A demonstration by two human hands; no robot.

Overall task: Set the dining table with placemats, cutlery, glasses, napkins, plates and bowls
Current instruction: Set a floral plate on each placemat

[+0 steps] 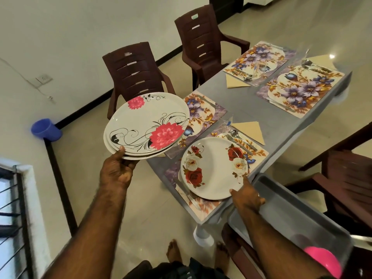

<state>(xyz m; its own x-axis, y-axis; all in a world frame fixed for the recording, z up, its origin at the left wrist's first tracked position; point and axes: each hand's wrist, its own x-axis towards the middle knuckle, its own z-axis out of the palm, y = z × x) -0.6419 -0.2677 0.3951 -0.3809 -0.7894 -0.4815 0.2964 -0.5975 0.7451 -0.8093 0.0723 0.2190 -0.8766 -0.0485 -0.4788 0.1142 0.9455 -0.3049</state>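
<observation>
- A stack of plates (147,125), pink flowers on the top one, is gripped at its near rim by the left hand (117,168), thumb on top, and is held tilted in the air beside the table (251,109).
- A rose-patterned plate (214,168) is laid on the nearest placemat (203,204); its near edge is touched by the right hand (247,198), thumb and forefinger at the rim.
- Whether that plate is pinched or merely touched cannot be told.
- A knife (192,199) is seen left of this plate, a fork (238,143) and spoon (242,138) to its right, a folded napkin (250,130) beyond.
- A grey tray (291,214) is seen just beside the right hand.
</observation>
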